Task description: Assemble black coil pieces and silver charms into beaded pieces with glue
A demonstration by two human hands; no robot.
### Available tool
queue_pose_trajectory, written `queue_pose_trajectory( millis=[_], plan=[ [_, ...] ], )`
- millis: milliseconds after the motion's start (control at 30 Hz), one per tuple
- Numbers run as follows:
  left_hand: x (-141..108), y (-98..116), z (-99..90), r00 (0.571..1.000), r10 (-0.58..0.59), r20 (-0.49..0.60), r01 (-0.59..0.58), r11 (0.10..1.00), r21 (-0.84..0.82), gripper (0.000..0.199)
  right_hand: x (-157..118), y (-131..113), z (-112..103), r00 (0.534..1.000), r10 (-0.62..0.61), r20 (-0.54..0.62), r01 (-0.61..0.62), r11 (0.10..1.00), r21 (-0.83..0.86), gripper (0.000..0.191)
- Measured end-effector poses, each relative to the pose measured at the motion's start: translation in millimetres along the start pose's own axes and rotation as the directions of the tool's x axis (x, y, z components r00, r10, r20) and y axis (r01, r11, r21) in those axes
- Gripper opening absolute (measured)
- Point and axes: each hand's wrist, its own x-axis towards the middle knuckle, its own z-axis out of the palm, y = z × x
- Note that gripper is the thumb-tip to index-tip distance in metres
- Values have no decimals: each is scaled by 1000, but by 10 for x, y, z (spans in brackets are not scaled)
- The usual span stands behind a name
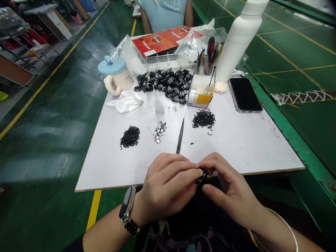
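At the front edge of the white board (157,157), my left hand (170,185) has its fingers closed on a small black part (201,175). My right hand (228,189) is at the same part from the right, fingers curled, with its fingertips by the part and its thumb just below. Black tweezers (180,136) lie just beyond my left hand. Farther up are a pile of small black curved pieces (130,137), a few shiny silver pieces (159,132) and another black pile (204,119).
A heap of black parts (170,84) lies at the back, near a lidded mug (119,77), a tissue (126,101), a small white bottle (159,105), a tool box (201,91), a tall white bottle (236,42) and a phone (245,94). A person (166,15) is opposite.
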Motion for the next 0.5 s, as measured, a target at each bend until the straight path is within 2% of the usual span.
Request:
queue_pose_trajectory(
  millis=[267,500],
  plan=[
    [-26,24,39,998,60,-30,-54,983,176,27,-55,-35,143,988,152,24,-154,975,158,27],
    [-56,29,36,992,125,-17,-118,967,228,29,-64,-97,216,973,229,33,-228,926,301,27]
  ],
)
